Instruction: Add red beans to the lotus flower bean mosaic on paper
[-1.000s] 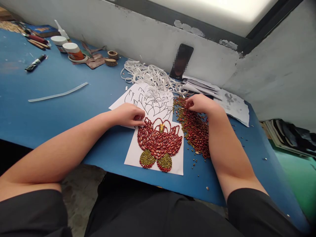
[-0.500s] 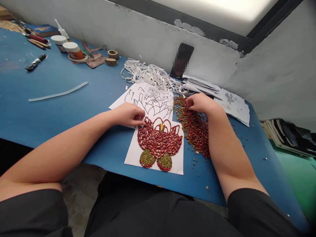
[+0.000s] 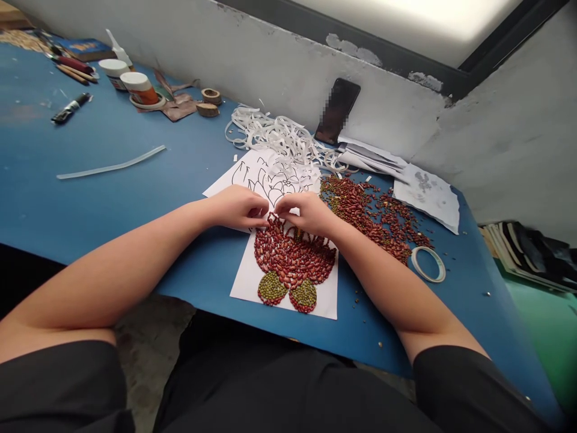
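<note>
A flower made of red beans (image 3: 293, 258), with two leaves of green beans (image 3: 303, 294), lies on a white sheet (image 3: 243, 282) in front of me. At the flower's upper left petal my left hand (image 3: 238, 207) rests with curled fingers; whatever is in them is hidden. My right hand (image 3: 311, 213) reaches over the top of the flower, its fingertips pinched close to the left ones. Anything between those tips is too small to make out. Behind both hands lies a paper with a line-drawn flower (image 3: 256, 174), partly covered.
Loose red and green beans (image 3: 360, 207) spread to the right, beside a tape roll (image 3: 428, 264). White paper strips (image 3: 274, 135) pile up at the back, near a phone (image 3: 338, 111) leaning on the wall. Jars (image 3: 139, 87) and a marker (image 3: 71, 108) stand or lie at left.
My right hand has moved left from the loose beans to the flower's upper left petal, uncovering the tape roll. My left hand has stayed by the petal.
</note>
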Demonstrator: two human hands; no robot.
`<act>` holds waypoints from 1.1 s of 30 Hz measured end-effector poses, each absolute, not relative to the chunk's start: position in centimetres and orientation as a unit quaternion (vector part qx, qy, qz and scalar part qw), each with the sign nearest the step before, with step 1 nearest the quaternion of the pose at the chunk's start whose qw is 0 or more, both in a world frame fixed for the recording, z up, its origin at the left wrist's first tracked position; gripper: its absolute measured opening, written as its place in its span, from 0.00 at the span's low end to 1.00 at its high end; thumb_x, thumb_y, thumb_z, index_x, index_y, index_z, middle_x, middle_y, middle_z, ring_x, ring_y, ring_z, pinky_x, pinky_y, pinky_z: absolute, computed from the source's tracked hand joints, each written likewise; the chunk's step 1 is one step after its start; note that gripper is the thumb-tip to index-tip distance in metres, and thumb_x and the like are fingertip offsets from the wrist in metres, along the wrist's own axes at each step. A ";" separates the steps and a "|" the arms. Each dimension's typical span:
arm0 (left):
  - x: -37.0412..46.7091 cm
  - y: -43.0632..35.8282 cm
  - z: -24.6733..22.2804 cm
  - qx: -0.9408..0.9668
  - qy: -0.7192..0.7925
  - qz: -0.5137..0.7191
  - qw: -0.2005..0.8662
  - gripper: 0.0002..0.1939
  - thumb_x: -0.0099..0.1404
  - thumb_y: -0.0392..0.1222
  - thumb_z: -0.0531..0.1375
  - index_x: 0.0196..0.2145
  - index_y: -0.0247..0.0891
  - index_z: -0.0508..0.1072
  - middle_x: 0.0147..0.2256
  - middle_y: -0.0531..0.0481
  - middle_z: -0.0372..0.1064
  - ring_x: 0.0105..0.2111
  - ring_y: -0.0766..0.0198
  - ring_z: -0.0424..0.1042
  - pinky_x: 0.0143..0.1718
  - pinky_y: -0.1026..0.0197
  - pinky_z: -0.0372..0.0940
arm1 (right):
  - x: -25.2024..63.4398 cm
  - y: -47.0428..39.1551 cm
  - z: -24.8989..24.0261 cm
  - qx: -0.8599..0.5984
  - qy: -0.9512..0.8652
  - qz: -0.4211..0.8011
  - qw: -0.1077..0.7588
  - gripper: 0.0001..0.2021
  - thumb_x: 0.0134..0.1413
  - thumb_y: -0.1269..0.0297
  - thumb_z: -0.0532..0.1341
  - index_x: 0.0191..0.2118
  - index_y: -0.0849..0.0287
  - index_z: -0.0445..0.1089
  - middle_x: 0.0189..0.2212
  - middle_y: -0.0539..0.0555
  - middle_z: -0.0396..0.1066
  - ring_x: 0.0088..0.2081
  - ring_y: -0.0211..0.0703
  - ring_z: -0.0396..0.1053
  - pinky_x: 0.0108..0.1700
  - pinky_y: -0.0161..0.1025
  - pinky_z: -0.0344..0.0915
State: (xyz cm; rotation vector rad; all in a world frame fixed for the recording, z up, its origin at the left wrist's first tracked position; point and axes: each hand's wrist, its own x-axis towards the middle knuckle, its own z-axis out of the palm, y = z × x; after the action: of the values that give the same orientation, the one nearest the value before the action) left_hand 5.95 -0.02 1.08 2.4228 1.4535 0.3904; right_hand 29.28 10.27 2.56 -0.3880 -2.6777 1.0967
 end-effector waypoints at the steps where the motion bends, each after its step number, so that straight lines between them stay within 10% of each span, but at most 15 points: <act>1: 6.0 0.0 1.1 0.841 0.504 0.137 0.144 0.13 0.69 0.52 0.63 0.31 0.42 0.75 0.25 0.56 0.73 0.24 0.67 0.67 0.30 0.63 0.54 | 29.1 10.1 2.1 -0.132 -0.915 0.365 0.113 0.05 0.60 0.72 0.65 0.38 0.56 0.78 0.37 0.51 0.82 0.41 0.41 0.78 0.50 0.42 0.71; 33: 6.2 -0.2 1.3 0.841 0.510 0.126 0.134 0.12 0.69 0.51 0.64 0.32 0.42 0.75 0.25 0.55 0.75 0.25 0.66 0.67 0.31 0.62 0.54 | 28.6 10.7 -0.1 -0.112 -0.935 0.283 0.180 0.03 0.67 0.68 0.68 0.40 0.55 0.81 0.44 0.56 0.78 0.46 0.45 0.74 0.54 0.43 0.69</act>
State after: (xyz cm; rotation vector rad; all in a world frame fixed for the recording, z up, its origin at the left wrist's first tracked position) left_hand 6.15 -0.16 1.30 2.4371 1.4777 0.3662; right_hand 28.55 10.73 -0.14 -0.3163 -2.6428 0.7986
